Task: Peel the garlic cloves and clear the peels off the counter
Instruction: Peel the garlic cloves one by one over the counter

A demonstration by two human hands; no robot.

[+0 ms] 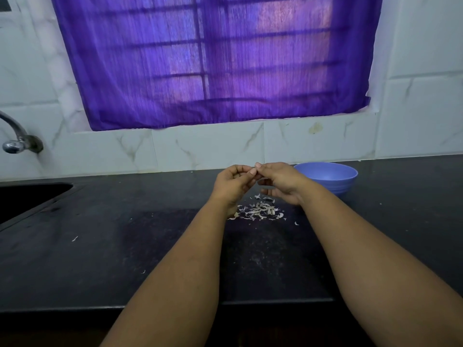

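The dark stone surface (125, 246) carries a small heap of pale garlic peels (260, 211) near its middle, a few stray flakes (74, 238) lying apart, and a blue bowl (328, 177) toward the back wall.

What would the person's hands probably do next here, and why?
Probably pull off the next strip of skin and drop it: both the left hand and right hand pinch a small garlic clove above the pile of peels, beside the blue bowl.

Whatever the left hand (234, 182) and right hand (280, 182) pinch is too small to identify
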